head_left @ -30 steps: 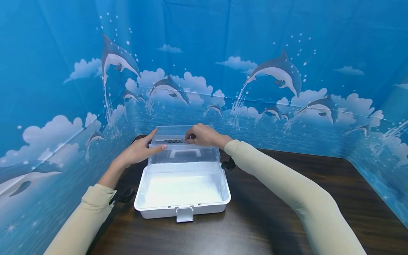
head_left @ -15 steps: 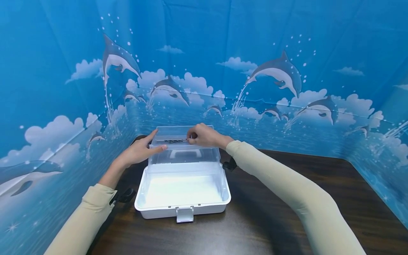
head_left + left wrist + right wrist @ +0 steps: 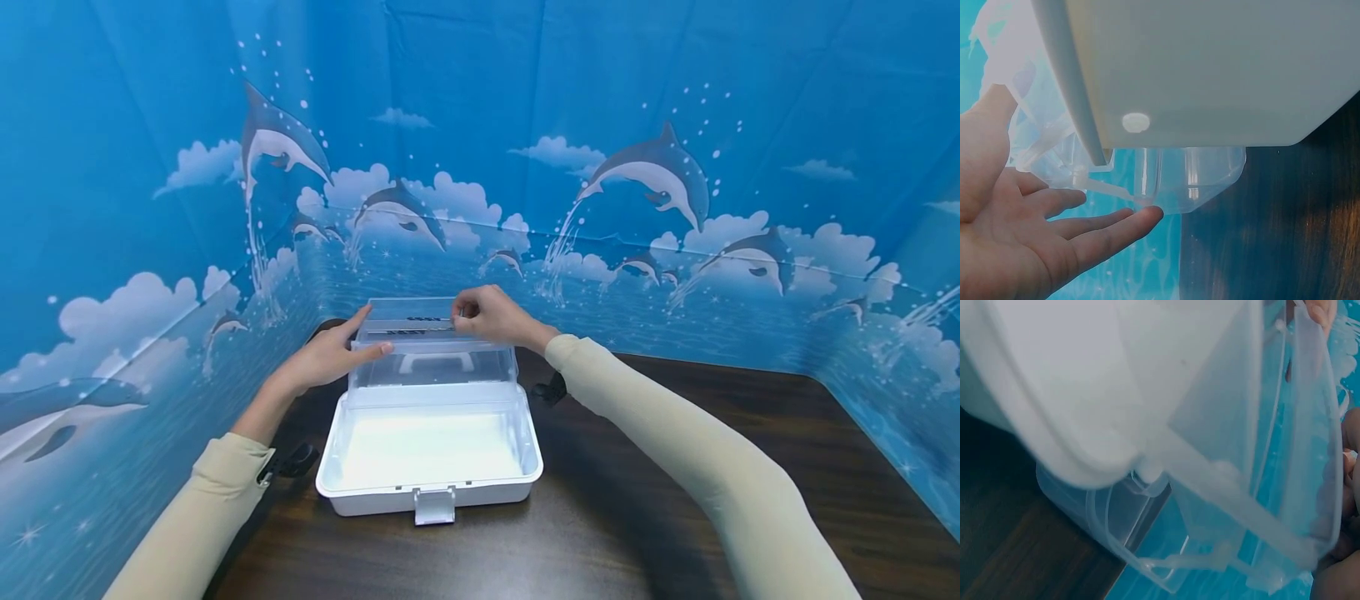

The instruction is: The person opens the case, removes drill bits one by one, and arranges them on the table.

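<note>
A white plastic storage box (image 3: 431,500) stands with its clear lid (image 3: 435,367) swung back and a translucent tray (image 3: 375,343) raised behind the base. My left hand (image 3: 330,354) rests at the tray's left end, thumb along its front edge; in the left wrist view the left hand's (image 3: 1054,231) other fingers extend loosely beneath. Over the tray, my right hand (image 3: 491,317) pinches the end of a thin strip with dark marks (image 3: 424,318), too small to identify. Similar dark marks (image 3: 407,332) show just below, in the tray. The right wrist view catches only part of my right hand (image 3: 1341,506).
The box sits on a dark wooden table (image 3: 600,517). Behind and at the sides hangs a blue dolphin-print cloth (image 3: 480,125). A white latch (image 3: 434,506) hangs down at the box's front edge.
My right hand has moved slightly up and right, and a second patch of dark marks now shows beside its fingertips, above the tray. The left hand and the box stay put.
</note>
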A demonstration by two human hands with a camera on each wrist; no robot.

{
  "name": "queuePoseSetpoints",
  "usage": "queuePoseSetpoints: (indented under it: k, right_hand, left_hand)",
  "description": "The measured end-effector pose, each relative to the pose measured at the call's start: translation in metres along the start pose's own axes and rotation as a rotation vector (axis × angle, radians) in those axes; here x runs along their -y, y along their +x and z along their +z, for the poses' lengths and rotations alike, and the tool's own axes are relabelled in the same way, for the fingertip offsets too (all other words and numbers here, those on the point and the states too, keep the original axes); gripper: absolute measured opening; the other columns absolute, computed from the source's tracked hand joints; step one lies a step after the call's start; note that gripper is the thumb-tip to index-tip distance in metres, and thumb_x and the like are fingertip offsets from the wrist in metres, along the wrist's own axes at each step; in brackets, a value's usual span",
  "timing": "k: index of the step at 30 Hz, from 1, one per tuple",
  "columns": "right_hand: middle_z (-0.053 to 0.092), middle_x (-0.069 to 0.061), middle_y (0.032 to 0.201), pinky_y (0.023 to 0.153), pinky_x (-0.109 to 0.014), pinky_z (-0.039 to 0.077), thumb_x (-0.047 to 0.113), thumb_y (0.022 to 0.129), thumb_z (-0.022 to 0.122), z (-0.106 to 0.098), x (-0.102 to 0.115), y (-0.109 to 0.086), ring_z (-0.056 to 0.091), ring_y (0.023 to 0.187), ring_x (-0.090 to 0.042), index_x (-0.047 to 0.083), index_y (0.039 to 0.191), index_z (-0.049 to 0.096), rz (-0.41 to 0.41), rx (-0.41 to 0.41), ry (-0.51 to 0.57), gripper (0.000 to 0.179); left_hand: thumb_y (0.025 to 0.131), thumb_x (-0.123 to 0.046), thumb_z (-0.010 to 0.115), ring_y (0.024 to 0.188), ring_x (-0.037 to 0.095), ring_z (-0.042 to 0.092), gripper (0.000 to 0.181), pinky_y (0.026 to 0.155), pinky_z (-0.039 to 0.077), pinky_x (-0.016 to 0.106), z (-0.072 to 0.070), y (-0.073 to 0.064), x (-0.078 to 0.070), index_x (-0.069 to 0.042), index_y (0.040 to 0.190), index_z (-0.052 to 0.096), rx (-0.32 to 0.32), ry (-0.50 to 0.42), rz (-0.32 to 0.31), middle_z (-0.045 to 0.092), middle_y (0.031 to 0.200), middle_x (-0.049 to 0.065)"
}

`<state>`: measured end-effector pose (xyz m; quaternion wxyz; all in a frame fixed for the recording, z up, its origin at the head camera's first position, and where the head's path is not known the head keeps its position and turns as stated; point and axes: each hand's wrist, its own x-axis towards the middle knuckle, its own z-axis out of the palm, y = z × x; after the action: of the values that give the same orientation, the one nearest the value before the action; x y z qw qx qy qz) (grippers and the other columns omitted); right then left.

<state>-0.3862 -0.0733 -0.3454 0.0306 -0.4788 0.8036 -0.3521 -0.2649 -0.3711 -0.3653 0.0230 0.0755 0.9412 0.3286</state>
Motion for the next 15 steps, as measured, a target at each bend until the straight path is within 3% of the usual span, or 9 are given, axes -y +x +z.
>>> queuePoseSetpoints:
  k: [9, 15]
  right_hand:
    - [0.064, -0.006, 0.084, 0.066, -0.037, 0.044, 0.011, 0.102, 0.061, -0.021, -0.008, -0.017, 0.052, 0.069, -0.022, -0.003, 0.104, 0.071, 0.043, -0.065, 0.027, 0.017]
    - [0.063, -0.006, 0.085, 0.067, -0.038, 0.043, 0.011, 0.102, 0.06, -0.031, -0.02, -0.033, 0.052, 0.071, -0.024, 0.001, 0.102, 0.07, 0.094, -0.09, 0.033, 0.014]
  left_hand:
    - [0.094, -0.069, 0.057, 0.14, 0.052, 0.034, 0.107, 0.1, 0.037, 0.072, 0.0, 0.0, 0.0, -0.016, 0.165, -0.003, 0.002, -0.003, 0.007, 0.015, 0.165, 0.026]
    - [0.094, -0.07, 0.057, 0.14, 0.051, 0.035, 0.107, 0.099, 0.038, 0.071, 0.0, 0.0, 0.002, -0.017, 0.165, -0.004, 0.004, 0.001, 0.01, 0.016, 0.165, 0.027]
